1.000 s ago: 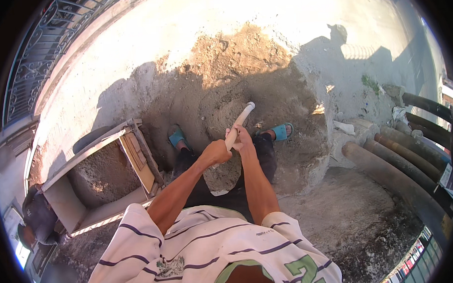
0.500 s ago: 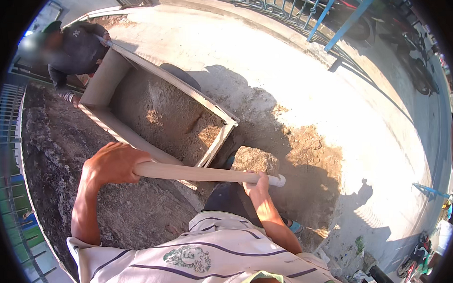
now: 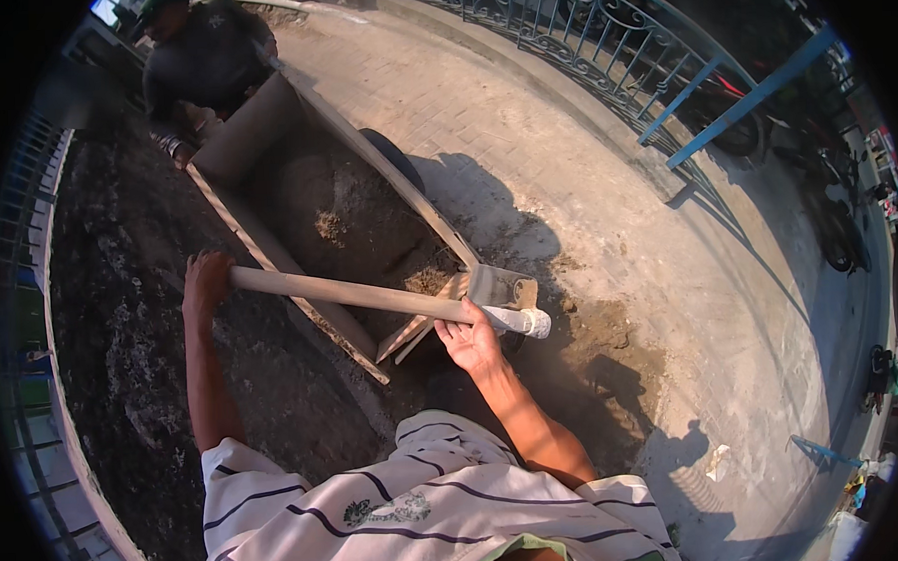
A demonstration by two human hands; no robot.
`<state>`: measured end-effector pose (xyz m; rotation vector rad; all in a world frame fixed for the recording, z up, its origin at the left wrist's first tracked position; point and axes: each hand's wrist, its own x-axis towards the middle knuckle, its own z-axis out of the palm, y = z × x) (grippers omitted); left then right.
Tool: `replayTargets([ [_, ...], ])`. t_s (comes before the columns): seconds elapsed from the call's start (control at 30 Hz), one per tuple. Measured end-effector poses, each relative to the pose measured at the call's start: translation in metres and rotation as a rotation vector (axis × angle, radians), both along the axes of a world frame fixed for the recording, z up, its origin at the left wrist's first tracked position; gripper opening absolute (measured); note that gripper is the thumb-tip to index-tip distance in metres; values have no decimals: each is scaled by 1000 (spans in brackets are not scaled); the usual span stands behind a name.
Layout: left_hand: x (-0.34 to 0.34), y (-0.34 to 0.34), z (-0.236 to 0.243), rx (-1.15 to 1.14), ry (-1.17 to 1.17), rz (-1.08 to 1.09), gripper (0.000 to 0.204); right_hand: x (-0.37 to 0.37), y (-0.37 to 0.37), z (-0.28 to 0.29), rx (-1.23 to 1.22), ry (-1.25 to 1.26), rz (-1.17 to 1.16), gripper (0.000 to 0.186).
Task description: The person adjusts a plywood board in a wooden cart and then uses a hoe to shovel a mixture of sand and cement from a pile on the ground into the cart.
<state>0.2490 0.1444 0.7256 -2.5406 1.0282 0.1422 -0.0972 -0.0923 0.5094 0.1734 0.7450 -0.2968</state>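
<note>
A hoe point(image 3: 361, 295) with a long pale wooden handle lies slantwise across the near end of a wooden cart point(image 3: 419, 204). My left hand point(image 3: 208, 277) is closed round the handle's far-left end. My right hand point(image 3: 470, 341) supports the handle close to the head, palm turned up and thumb against the wood. The metal hoe blade point(image 3: 504, 285) sits over the cart's near right corner, with only a little soil on it. Brown soil point(image 3: 342, 200) fills the bottom of the cart.
Another person point(image 3: 209, 56) stands at the cart's far end, a hand on its side. Loose soil point(image 3: 605, 344) lies on the paving right of the cart. A wheel point(image 3: 393, 156) shows beside the cart. A blue metal fence point(image 3: 598, 28) and a parked motorcycle point(image 3: 832, 208) are farther right.
The hoe blade has moved up and forward to the cart's corner, and the soil clump it carried is gone from it. Both hands moved with the handle; my right hand's fingers loosened.
</note>
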Motion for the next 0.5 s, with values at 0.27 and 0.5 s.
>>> replayTargets([
  [0.27,-308,-145,-321,225,818,-502,24,-423,-55,-136,25,728,-441,28],
  [0.5,-612,-214,-301,405,1600,-759,35,-680,-45,-66,-265,1046,-1149,22],
])
